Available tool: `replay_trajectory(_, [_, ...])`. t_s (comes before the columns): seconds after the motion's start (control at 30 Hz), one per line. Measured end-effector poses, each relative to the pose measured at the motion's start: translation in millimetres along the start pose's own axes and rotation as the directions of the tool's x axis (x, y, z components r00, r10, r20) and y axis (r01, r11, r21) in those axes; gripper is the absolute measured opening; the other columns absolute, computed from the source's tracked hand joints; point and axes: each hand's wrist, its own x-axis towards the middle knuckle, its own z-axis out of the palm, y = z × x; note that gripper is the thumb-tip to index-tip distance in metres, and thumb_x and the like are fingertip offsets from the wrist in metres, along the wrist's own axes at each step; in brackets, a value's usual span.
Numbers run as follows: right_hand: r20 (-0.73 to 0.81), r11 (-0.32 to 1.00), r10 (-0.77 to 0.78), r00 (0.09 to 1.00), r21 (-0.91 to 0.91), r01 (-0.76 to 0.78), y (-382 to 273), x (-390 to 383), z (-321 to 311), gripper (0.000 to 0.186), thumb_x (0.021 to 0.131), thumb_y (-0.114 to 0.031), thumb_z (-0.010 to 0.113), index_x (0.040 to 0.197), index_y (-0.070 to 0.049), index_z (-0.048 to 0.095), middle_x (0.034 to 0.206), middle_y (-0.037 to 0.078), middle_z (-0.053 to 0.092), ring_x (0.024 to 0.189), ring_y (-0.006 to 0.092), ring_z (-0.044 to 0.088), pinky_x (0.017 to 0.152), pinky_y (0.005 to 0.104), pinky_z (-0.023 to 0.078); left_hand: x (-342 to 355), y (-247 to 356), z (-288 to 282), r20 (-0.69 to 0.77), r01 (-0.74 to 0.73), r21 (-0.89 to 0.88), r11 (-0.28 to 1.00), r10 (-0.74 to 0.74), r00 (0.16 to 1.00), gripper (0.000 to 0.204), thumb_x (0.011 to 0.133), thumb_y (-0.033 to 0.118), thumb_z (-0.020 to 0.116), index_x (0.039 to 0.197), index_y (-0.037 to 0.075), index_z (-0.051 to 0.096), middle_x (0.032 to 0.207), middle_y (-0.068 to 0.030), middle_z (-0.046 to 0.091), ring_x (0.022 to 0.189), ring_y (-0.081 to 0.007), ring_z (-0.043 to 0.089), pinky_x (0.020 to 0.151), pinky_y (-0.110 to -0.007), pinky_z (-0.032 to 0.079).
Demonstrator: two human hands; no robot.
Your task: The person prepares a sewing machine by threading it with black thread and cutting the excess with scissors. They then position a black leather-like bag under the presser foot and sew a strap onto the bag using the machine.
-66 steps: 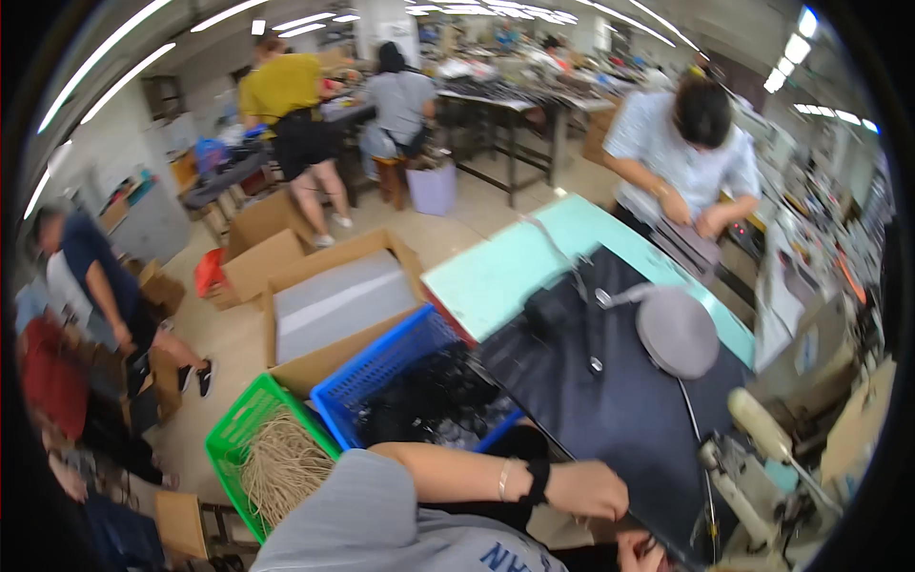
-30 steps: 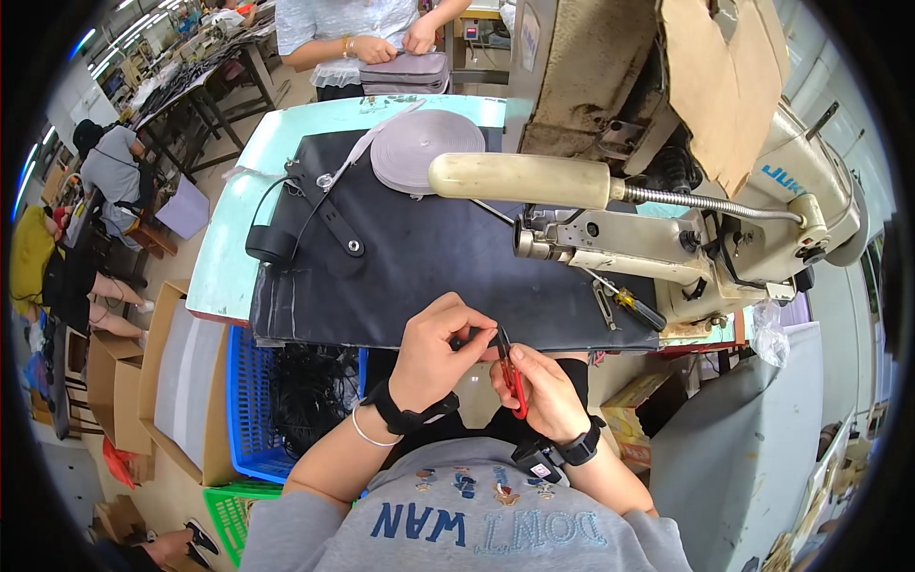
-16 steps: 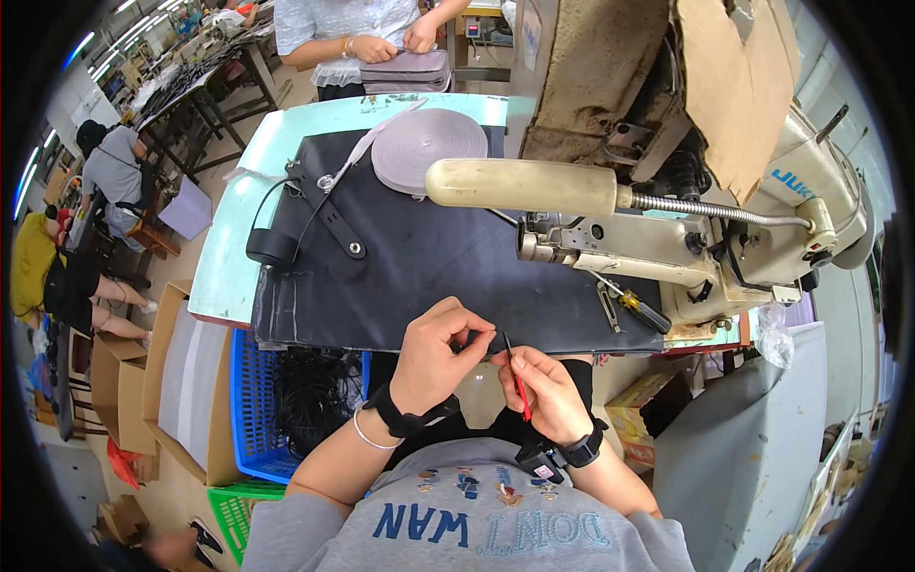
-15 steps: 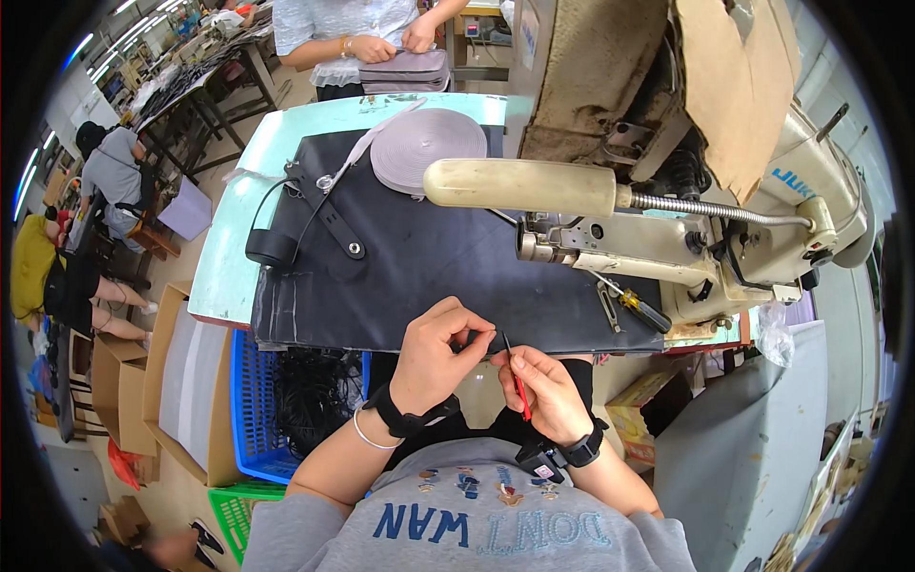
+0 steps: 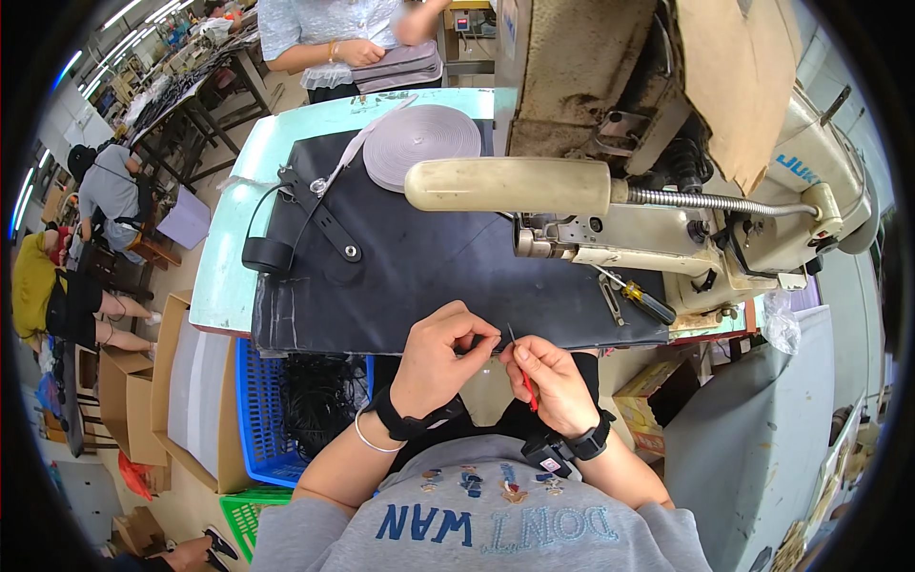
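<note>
My left hand (image 5: 431,360) is closed in a pinch at the near edge of the table. Something small and dark shows at its fingertips, too little of it to name. Close beside it, my right hand (image 5: 555,383) grips a slim pointed tool with a red handle (image 5: 530,393). The tool's thin dark tip stands up past the fingers, toward the table. A black sheet (image 5: 419,267) covers the tabletop just beyond both hands.
A sewing machine (image 5: 658,257) fills the right side, with a screwdriver (image 5: 650,303) beside it. A roll of grey tape (image 5: 419,148) and a black strap (image 5: 329,229) lie farther back. Below left sits a blue basket (image 5: 255,419) of dark strips. Across the table stands another person (image 5: 329,29).
The view has shifted slightly. My hands stay together, with the tool's tip now apart from the left fingertips. Across the table, the other person's one hand has lifted off the grey stack.
</note>
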Motion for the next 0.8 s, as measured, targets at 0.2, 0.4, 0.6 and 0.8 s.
replay_trajectory(0.2, [-0.119,0.308,-0.589,0.799,-0.947,0.087,-34.8,15.0,-14.8,0.025,0.082,-0.017,0.067,0.098,0.0,0.06,0.068,0.008,0.057,0.06,0.0214,0.056,0.058,0.0297,0.045,7.0,3.0,-7.2,-0.033,0.008,0.01,1.0,-0.008,0.999,0.009,0.073,-0.001,0.07,0.081,0.002,0.069,0.064,-0.0007,0.047,0.053,-0.0075,0.04,0.047,-0.023,0.031])
replay_trajectory(0.4, [0.182,-0.054,-0.649,0.738,-0.98,0.193,-53.1,24.2,-10.8,0.022,0.079,-0.017,0.067,0.098,-0.006,0.066,0.094,0.005,0.063,0.096,0.0246,0.053,0.083,0.0367,0.035,22.3,8.3,-10.5,-0.077,-0.108,0.063,0.992,0.113,0.991,0.01,0.073,0.0,0.07,0.082,0.002,0.069,0.065,-0.0035,0.049,0.054,-0.0106,0.045,0.048,-0.024,0.034])
replay_trajectory(0.6, [0.093,0.458,-0.444,0.891,-0.831,0.315,-63.9,24.6,16.1,0.01,0.084,-0.012,0.063,0.086,-0.003,0.064,0.082,0.007,0.063,0.079,0.0196,0.057,0.074,0.0296,0.04,34.7,15.6,-6.7,-0.057,-0.317,0.108,0.942,0.324,0.944,0.01,0.075,0.003,0.069,0.084,0.003,0.067,0.069,-0.0059,0.053,0.058,-0.0175,0.053,0.052,-0.028,0.041])
replay_trajectory(0.8, [0.094,0.594,-0.384,0.918,-0.737,0.324,-70.2,30.6,17.0,0.012,0.089,-0.008,0.057,0.082,0.001,0.061,0.076,0.005,0.06,0.071,0.0107,0.055,0.065,0.0229,0.042,41.4,14.3,-16.0,-0.015,-0.302,-0.022,0.953,0.302,0.953,0.007,0.075,0.004,0.068,0.082,0.004,0.067,0.072,-0.0077,0.055,0.062,-0.0216,0.056,0.056,-0.03,0.044])
